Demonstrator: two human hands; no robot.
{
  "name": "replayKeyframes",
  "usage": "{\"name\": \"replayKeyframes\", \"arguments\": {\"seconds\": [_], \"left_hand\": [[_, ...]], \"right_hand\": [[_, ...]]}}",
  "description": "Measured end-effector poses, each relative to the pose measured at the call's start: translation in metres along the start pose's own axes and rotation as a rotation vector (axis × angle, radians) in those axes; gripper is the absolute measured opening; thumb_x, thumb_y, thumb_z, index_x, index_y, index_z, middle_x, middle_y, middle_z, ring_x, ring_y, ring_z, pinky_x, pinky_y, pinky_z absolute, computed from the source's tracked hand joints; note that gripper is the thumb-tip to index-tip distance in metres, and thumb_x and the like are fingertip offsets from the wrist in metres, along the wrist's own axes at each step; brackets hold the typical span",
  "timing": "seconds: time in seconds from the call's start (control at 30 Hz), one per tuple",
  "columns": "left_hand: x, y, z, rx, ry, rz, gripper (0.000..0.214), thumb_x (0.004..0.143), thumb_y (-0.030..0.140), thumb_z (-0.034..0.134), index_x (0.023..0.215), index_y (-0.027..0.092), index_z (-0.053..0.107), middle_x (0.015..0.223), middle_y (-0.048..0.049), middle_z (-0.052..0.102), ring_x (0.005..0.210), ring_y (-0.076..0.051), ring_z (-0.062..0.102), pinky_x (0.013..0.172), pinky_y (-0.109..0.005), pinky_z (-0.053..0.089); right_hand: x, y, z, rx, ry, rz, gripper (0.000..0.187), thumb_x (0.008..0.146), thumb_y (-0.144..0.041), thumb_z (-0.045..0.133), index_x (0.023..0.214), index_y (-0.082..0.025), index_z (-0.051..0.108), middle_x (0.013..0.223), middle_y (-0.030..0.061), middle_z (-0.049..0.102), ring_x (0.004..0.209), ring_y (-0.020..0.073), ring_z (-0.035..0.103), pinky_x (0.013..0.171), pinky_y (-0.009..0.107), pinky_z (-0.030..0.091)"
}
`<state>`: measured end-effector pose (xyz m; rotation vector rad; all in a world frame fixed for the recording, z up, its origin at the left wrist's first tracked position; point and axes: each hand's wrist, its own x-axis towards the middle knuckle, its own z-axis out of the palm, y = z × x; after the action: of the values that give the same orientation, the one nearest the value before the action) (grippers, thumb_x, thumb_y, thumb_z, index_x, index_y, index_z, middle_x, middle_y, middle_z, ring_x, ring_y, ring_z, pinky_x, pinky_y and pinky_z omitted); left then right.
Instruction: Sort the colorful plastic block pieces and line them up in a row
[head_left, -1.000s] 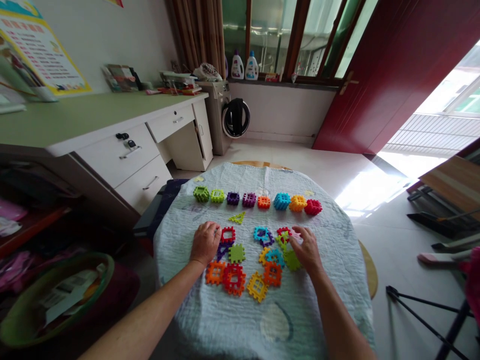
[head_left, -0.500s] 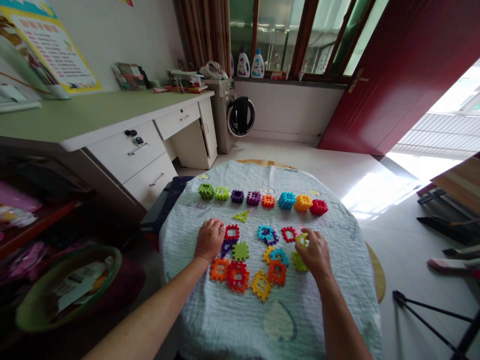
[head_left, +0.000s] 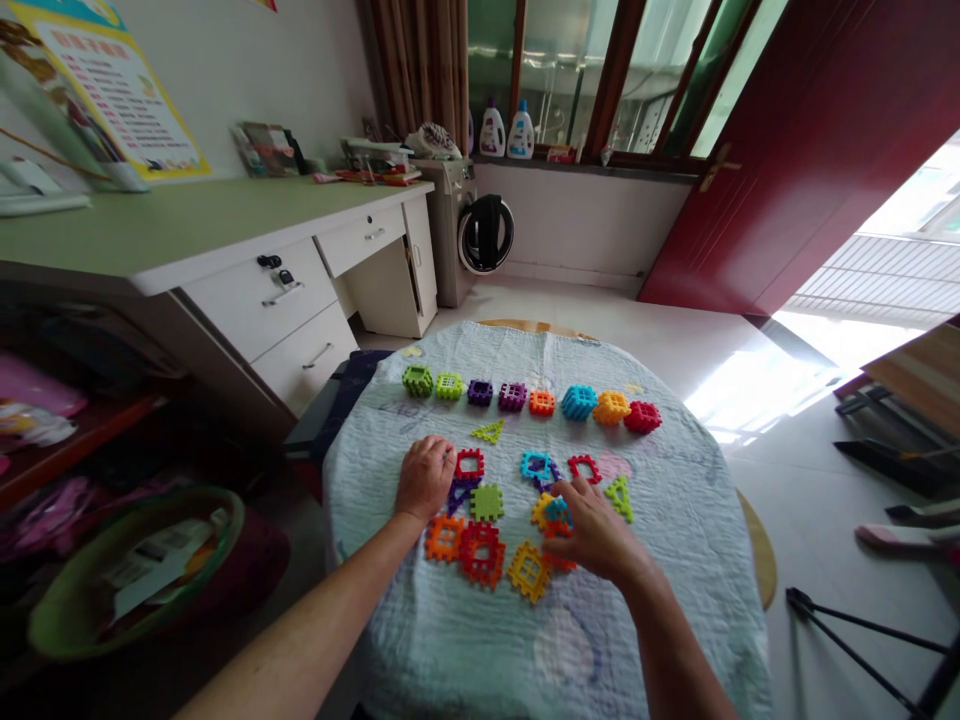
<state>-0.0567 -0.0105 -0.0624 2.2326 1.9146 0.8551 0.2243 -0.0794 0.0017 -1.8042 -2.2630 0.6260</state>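
Note:
My left hand [head_left: 426,478] rests on the cloth with its fingers curled together, beside a red square frame piece [head_left: 470,464] and a purple triangle piece [head_left: 462,492]. What lies under its fingers is hidden. My right hand [head_left: 594,525], thumb and fingers apart, hovers over an orange square [head_left: 559,563] and a blue piece [head_left: 556,511] that it partly covers. To its right lies a yellow-green triangle [head_left: 619,498]. Near the hands are a green square [head_left: 487,503], a yellow window-like square [head_left: 529,572] and a light-blue frame [head_left: 536,465].
Behind the loose pieces, stacks sorted by colour, from a green stack [head_left: 417,381] to a red stack [head_left: 643,417], form a row across the cloth-covered round table [head_left: 450,640]. A desk [head_left: 225,225] stands at left, a basket [head_left: 232,530] below it. Black tripod legs [head_left: 862,620] stand at right.
My right hand has let go of the yellow-green triangle, which now lies on the cloth, and has moved left over the orange and blue pieces. My left hand stays beside the red frame.

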Motion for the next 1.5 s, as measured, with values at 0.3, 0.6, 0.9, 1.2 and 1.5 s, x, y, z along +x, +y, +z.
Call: {"name": "replayKeyframes", "arguments": {"seconds": [0.3,0.6,0.9,1.2,1.5], "left_hand": [[0.0,0.0,0.002,-0.01,0.016,-0.001,0.022,0.094,0.03,0.045,0.087,0.021,0.064,0.096,-0.0078,0.067,0.095,-0.025,0.059,0.09,-0.039,0.046],[0.0,0.002,-0.001,0.02,0.003,-0.003,0.018,0.091,0.027,0.048,0.086,0.02,0.064,0.096,-0.008,0.067,0.093,-0.025,0.058,0.089,-0.039,0.046],[0.001,0.002,-0.002,0.031,-0.001,-0.002,0.014,0.09,0.025,0.05,0.086,0.022,0.064,0.097,-0.0075,0.066,0.093,-0.025,0.059,0.089,-0.038,0.047],[0.0,0.003,-0.002,0.019,-0.008,-0.017,0.015,0.09,0.026,0.05,0.086,0.021,0.063,0.097,-0.0079,0.066,0.094,-0.025,0.059,0.09,-0.039,0.047],[0.0,0.004,-0.003,0.012,-0.009,-0.007,0.011,0.086,0.022,0.052,0.085,0.022,0.063,0.096,-0.0075,0.066,0.094,-0.025,0.058,0.09,-0.039,0.046]], "right_hand": [[-0.013,-0.003,0.014,-0.009,0.021,0.013,0.027,0.074,-0.008,0.054,0.097,-0.021,0.057,0.099,0.0054,0.058,0.096,0.0198,0.056,0.083,0.029,0.041],[0.016,-0.008,-0.004,0.316,-0.002,0.001,0.026,0.074,-0.01,0.054,0.097,-0.02,0.061,0.077,-0.0003,0.064,0.072,0.0145,0.057,0.067,0.025,0.039],[0.067,-0.004,0.012,0.06,0.24,-0.003,0.029,0.083,-0.019,0.058,0.11,-0.02,0.066,0.119,0.0116,0.065,0.109,0.0262,0.055,0.096,0.038,0.041],[0.083,0.005,0.004,-0.062,0.013,-0.083,0.046,0.079,-0.021,0.066,0.125,-0.014,0.062,0.112,0.0126,0.065,0.101,0.0236,0.056,0.093,0.034,0.041],[0.084,0.009,0.014,0.138,0.142,0.001,0.022,0.074,-0.024,0.071,0.095,-0.018,0.069,0.094,0.0052,0.064,0.083,0.0161,0.058,0.078,0.028,0.046]]}}
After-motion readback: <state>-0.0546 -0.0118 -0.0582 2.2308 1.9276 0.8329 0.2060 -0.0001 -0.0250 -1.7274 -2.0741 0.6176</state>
